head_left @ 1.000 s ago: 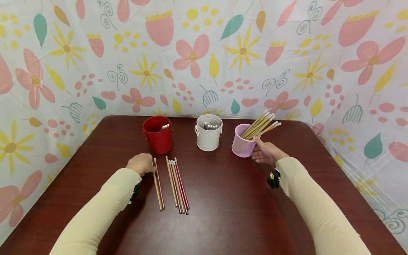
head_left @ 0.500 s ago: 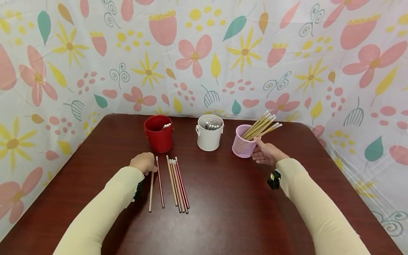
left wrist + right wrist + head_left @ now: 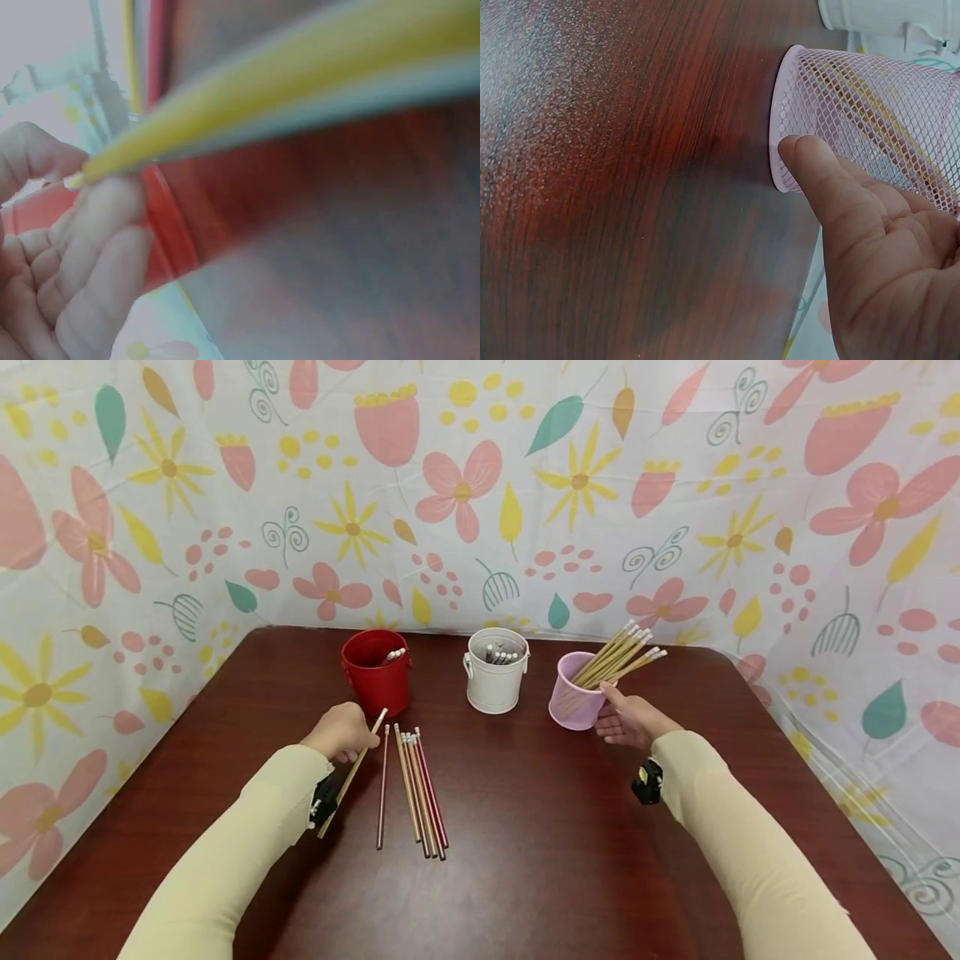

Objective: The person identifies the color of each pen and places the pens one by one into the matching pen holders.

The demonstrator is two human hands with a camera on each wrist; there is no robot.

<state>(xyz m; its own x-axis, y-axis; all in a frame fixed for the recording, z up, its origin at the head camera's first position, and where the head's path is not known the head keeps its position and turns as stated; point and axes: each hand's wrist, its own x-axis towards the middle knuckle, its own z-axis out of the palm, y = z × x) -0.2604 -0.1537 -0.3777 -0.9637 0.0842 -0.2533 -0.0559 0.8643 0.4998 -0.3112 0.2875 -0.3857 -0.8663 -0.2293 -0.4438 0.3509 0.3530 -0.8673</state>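
My left hand (image 3: 339, 732) pinches a gold pencil (image 3: 350, 778) between thumb and fingers, near its white eraser end. The pencil slants, its eraser end up toward the red bucket. Blurred, the same pencil (image 3: 262, 101) crosses the left wrist view. One dark red pencil (image 3: 382, 793) lies just right of that hand, and several gold and red pencils (image 3: 424, 802) lie side by side farther right. My right hand (image 3: 632, 722) holds the pink mesh pencil cup (image 3: 572, 708), thumb at its rim and fingers along its side. Several gold pencils (image 3: 611, 660) lean in the cup, erasers up.
A red bucket (image 3: 382, 687) with a few white-tipped pencils stands behind my left hand. The white bucket (image 3: 493, 687), holding several pencils, stands between it and the pink cup. Patterned cloth (image 3: 450, 568) hangs behind the dark wooden table (image 3: 540, 827).
My left hand has picked the gold pencil out from beside the dark red one and tilted it, lower end swinging left. The dark red pencil has shifted slightly. My right hand stays at the cup.
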